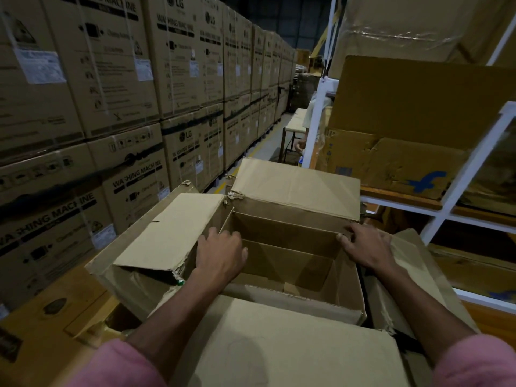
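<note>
1. The tall stacks of brown corrugated cartons (111, 79) along the left read "LG" and "WASHING MACHINE" in dark print. Rows of handling symbols are printed on them too.
2. White paper labels (42, 65) are stuck on these cartons; their small print is too blurred to read.
3. On the right, a creased brown carton (391, 163) bears a blue logo mark. It stands on a white metal shelf rack (446, 191).
4. The large open brown cardboard box (279, 233) sits low in the middle, directly in front of the person, between the printed stacks and the rack. Its flaps are spread outward and no writing shows on them.
5. The left hand (220, 255) holds the box's left rim. Its fingers are curled over the edge beside the left flap (167, 233), with the thumb towards the inside.
6. The right hand (365, 247) grips the far right corner of the rim. The fingers are bent over the edge and the thumb is pressed against the inner wall.
7. Pink sleeves (120, 364) cover both upper forearms at the bottom edge.
</note>
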`<state>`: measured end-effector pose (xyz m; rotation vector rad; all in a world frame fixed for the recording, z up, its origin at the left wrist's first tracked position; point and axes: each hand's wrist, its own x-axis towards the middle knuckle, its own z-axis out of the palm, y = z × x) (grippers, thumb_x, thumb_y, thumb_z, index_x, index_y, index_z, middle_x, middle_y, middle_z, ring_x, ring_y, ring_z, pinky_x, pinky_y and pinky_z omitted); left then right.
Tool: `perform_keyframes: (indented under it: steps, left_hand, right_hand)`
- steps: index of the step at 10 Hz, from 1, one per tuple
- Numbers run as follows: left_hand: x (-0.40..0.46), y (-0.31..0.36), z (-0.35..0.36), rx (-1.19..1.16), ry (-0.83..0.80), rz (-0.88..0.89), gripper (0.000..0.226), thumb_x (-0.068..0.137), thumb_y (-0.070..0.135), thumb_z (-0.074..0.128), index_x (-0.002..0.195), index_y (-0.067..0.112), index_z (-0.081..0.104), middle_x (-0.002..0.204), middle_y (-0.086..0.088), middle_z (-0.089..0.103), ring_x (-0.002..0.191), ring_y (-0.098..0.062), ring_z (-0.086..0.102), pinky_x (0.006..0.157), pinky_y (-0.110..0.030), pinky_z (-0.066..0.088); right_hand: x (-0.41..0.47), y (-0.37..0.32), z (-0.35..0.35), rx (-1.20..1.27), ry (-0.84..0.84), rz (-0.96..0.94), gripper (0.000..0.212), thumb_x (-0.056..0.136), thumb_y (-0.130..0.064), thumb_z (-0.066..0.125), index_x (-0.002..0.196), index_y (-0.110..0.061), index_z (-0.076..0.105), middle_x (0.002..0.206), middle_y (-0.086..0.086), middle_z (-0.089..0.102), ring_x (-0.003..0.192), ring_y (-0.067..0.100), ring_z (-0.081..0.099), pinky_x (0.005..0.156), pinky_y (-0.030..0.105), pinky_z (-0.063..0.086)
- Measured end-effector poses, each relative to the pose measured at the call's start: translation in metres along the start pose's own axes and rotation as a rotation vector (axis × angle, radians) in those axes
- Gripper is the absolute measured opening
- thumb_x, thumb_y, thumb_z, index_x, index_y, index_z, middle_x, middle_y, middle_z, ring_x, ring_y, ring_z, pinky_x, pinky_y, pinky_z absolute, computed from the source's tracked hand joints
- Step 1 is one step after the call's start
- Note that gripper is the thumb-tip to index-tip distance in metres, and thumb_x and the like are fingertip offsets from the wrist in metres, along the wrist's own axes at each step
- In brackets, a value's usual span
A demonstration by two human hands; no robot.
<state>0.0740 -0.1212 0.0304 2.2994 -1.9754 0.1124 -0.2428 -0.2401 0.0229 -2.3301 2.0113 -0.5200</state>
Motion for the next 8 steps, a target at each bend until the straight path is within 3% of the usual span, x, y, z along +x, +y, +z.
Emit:
perform_keyframes:
  steps: [2,5,7,8]
  left_hand:
    - [0.002,-0.001,-0.01,-0.001,0.013,-0.002,0.042,0.101,0.052,0.045,0.123,0.019,0.06,0.127,-0.007,0.066,0.128,-0.032,0.05,0.101,-0.049,0.041]
    - [0.007,0.006,-0.029,-0.037,0.021,0.07,0.041,0.102,0.052,0.044,0.119,0.019,0.06,0.122,-0.006,0.066,0.122,-0.03,0.053,0.101,-0.051,0.045]
    - [0.008,0.025,-0.047,-0.054,0.088,0.131,0.044,0.101,0.055,0.044,0.12,0.019,0.061,0.123,-0.008,0.066,0.123,-0.03,0.053,0.099,-0.049,0.046]
    - [0.009,0.035,-0.053,-0.06,0.123,0.174,0.05,0.101,0.056,0.042,0.13,0.019,0.059,0.133,-0.009,0.062,0.13,-0.03,0.048,0.102,-0.049,0.043]
  right_hand:
    - [-0.005,-0.003,-0.007,0.109,0.04,0.0,0.043,0.098,-0.044,0.06,0.134,-0.02,0.062,0.118,0.008,0.069,0.119,0.031,0.057,0.103,0.052,0.039]
    - [-0.025,-0.012,-0.022,0.094,0.049,-0.104,0.05,0.099,-0.043,0.06,0.143,-0.019,0.052,0.145,0.01,0.054,0.139,0.029,0.041,0.112,0.052,0.033]
    - [-0.039,-0.029,-0.041,0.109,0.129,-0.201,0.06,0.1,-0.053,0.051,0.15,-0.02,0.044,0.153,0.006,0.045,0.144,0.024,0.033,0.116,0.051,0.028]
    - [-0.047,-0.037,-0.047,0.089,0.163,-0.198,0.074,0.096,-0.065,0.036,0.153,-0.02,0.039,0.159,0.007,0.04,0.15,0.026,0.026,0.12,0.056,0.025]
